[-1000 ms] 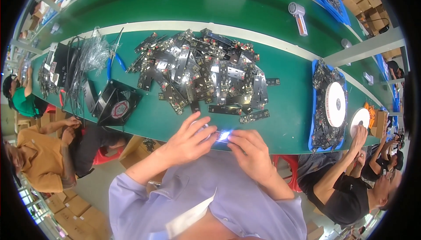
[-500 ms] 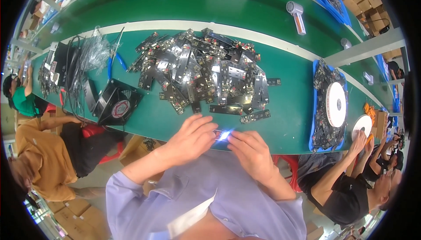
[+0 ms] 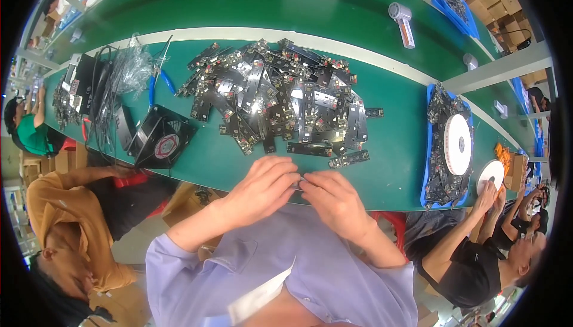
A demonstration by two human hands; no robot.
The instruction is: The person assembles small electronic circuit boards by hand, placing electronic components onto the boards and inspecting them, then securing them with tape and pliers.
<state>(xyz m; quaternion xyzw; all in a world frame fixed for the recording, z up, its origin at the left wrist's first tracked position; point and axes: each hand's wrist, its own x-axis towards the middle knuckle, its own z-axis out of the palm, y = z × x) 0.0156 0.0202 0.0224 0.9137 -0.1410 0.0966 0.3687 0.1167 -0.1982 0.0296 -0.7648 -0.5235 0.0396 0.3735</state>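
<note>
My left hand [image 3: 265, 186] and my right hand [image 3: 334, 198] meet just over the table's near edge, fingertips almost touching. Both are closed, pinching a small circuit board [image 3: 296, 186] between them; only a dark sliver of it shows, the rest being covered by fingers. Beyond my hands spreads a heap of narrow black circuit boards [image 3: 268, 94], jumbled in several layers. Two of these strips, a dark one [image 3: 309, 149] and one with metallic parts [image 3: 349, 159], lie at the heap's near edge, closest to my fingers.
Left of the heap stand a black square fan [image 3: 163, 139], blue-handled pliers [image 3: 151, 91], cables and clear plastic wrap [image 3: 134, 67]. At right, a blue tray [image 3: 425, 177] holds more boards under a white reel [image 3: 458, 145]. A co-worker's hand [image 3: 488, 194] touches another reel [image 3: 491, 174]. People sit on both sides.
The bright bluish-white glow on the piece between my fingers is gone. My right hand has shifted slightly left, closer to the left. The person in orange at left has leaned forward.
</note>
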